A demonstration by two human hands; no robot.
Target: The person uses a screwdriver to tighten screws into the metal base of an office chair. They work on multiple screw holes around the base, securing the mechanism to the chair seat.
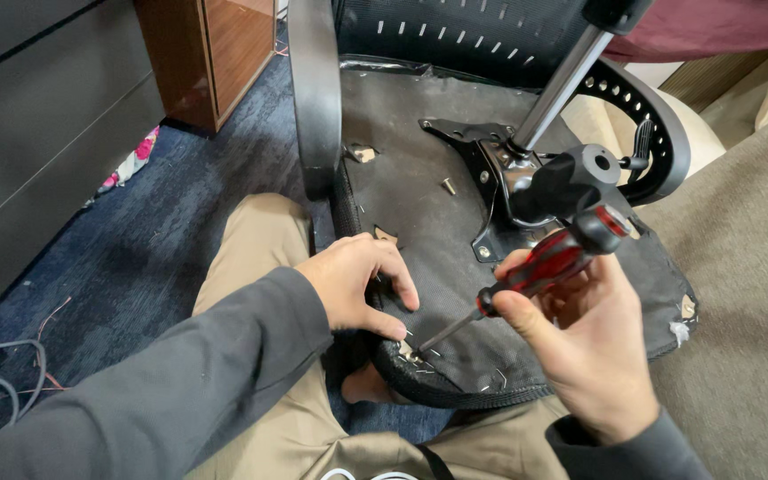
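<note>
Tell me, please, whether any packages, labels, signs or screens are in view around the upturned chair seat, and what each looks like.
None can be made out: no package, label, sign or screen shows around the chair seat, the screwdriver or the hands.

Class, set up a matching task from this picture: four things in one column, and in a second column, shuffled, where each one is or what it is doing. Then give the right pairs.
Things:
1. left hand
2. right hand
3. wooden cabinet
4. grey cable

States or places:
A. on the carpet, lower left
B. grips the red and black screwdriver
C. rests on the seat edge
D. stands upper left

Pairs: 1-C, 2-B, 3-D, 4-A
</note>
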